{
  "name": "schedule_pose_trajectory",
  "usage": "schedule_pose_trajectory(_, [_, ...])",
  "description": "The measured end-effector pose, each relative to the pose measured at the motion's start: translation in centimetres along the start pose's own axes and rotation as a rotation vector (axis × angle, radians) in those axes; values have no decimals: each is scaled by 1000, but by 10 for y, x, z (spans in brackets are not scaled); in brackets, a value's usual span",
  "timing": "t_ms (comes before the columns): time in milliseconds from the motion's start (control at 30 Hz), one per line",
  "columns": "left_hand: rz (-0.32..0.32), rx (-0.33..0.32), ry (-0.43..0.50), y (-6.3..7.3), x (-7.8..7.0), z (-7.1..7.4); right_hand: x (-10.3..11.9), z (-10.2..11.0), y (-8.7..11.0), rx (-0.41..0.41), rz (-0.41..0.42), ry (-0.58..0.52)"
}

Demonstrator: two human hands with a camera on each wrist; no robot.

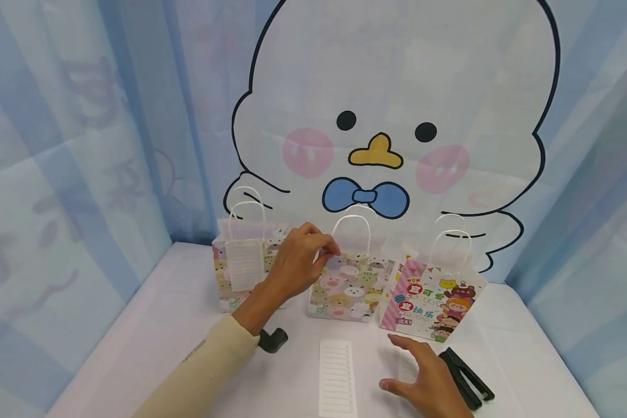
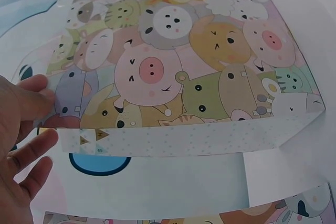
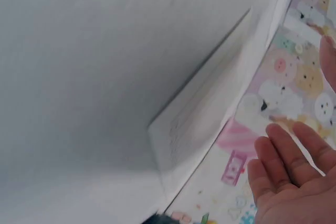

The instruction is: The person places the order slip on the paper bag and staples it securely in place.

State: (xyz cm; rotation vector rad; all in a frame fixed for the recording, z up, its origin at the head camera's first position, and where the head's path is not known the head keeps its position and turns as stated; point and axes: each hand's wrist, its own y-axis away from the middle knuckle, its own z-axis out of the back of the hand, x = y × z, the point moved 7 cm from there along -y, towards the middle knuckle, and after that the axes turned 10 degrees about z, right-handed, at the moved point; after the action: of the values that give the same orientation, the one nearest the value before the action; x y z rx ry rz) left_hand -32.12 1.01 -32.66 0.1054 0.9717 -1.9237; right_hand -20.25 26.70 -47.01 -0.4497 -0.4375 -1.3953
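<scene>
My left hand point(image 1: 298, 261) pinches the top left edge of the middle paper gift bag point(image 1: 350, 287), which is printed with cartoon animals. In the left wrist view, thumb and index finger meet at the bag's edge, and the other fingers hang loosely curled below it. My right hand point(image 1: 428, 377) is held over the table with thumb and fingers spread, nothing in its grasp. To its left lies a long white lined paper slip point(image 1: 337, 377). Close to the right hand's back is a black stapler point(image 1: 453, 364).
On the left stands another animal-print bag point(image 1: 221, 278) with a lined slip point(image 1: 244, 264) on its front. A pink and white bag point(image 1: 423, 307) stands at the right. A black curved object point(image 1: 274, 341) pokes out behind the left forearm. Printed curtains enclose the table.
</scene>
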Motion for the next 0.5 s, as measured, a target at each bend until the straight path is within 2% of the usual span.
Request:
schedule_pose_trajectory(200, [1,1,-1,-1,0,0,19,-16,-5,28,81,-33])
schedule_pose_trajectory(500, [-3,1,-2,0,1,-1,46,-38,-10,141,251,-45])
